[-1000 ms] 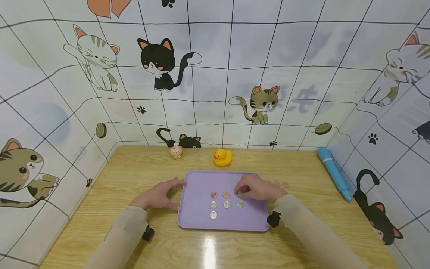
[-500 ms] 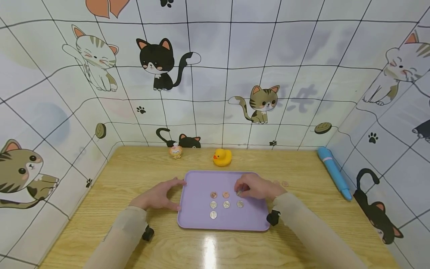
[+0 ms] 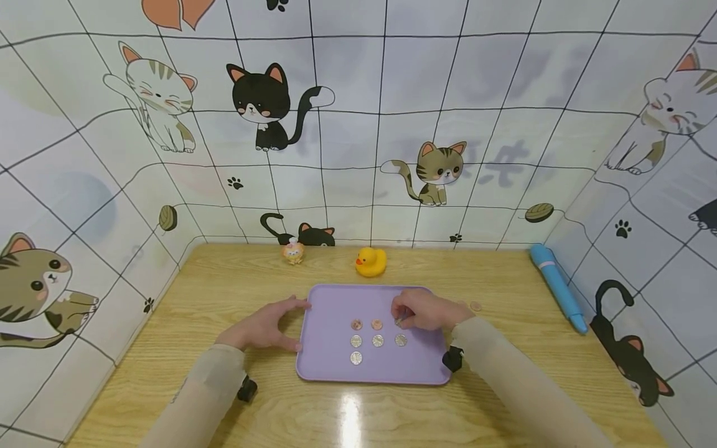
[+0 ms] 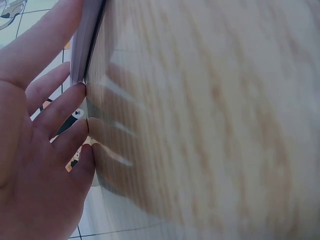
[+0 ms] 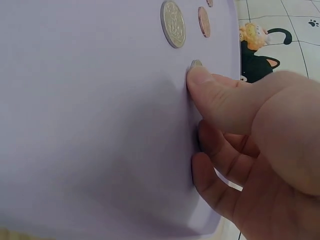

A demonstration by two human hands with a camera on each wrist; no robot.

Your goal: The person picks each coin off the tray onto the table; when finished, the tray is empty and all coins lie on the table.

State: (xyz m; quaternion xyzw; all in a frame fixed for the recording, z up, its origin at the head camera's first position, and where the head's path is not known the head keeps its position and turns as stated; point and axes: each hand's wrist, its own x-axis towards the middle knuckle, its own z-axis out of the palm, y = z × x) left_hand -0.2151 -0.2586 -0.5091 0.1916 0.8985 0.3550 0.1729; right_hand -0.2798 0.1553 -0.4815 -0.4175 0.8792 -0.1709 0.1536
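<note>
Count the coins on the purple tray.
7. Far row: two copper-colored coins, then a silvery coin at the right hand. Middle row: three silvery coins. Near row: one silvery coin, at left. The right hand may hide others.

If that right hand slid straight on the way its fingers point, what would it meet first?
Beyond the round silver metal coin it pinches, the right hand would probably first meet the nearest round copper-coloured metal coin to its left on the purple rectangular tray, though depth is unclear.
</note>
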